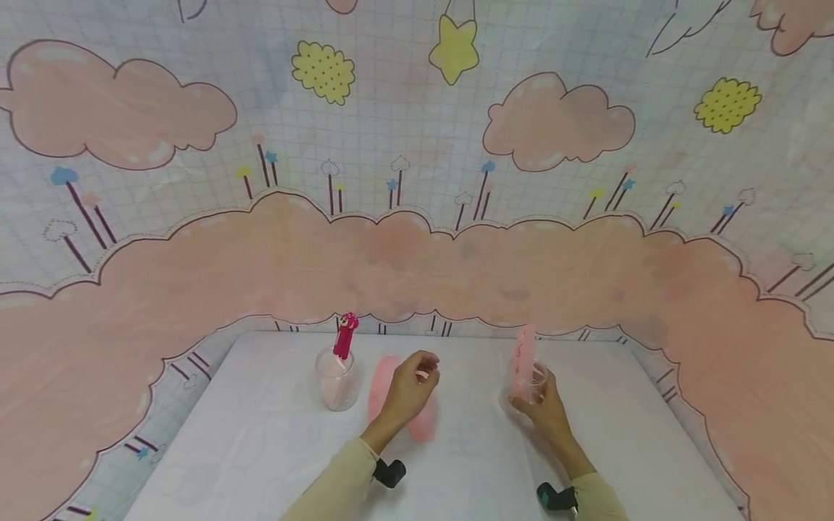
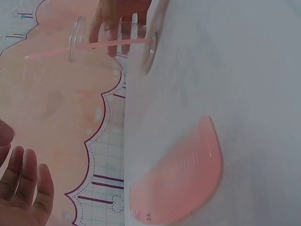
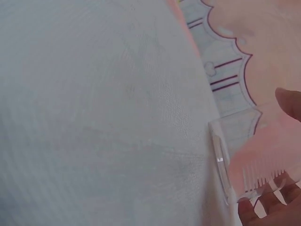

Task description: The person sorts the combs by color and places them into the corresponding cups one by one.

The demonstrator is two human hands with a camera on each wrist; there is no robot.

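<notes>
My right hand (image 1: 541, 405) grips a clear cup (image 3: 235, 117) at the right of the table. A thin, flat pink piece (image 1: 523, 362) with a row of fine lines stands in the cup and rises above its rim; its edge-on strip (image 2: 101, 45) shows in the left wrist view. My left hand (image 1: 410, 383) hovers over the middle, fingers loosely curved, nothing visible in them. Below it lies a curved pink plate (image 2: 188, 179) with fine lines along it, partly hidden by my left hand and forearm in the head view.
A second clear cup (image 1: 337, 383) stands at the left, holding a red item (image 1: 345, 336) with a figure-like top. The white table (image 1: 247, 434) meets a patterned cloth backdrop (image 1: 417, 268) at its far edge. Black wrist mounts (image 1: 391, 473) sit at both wrists.
</notes>
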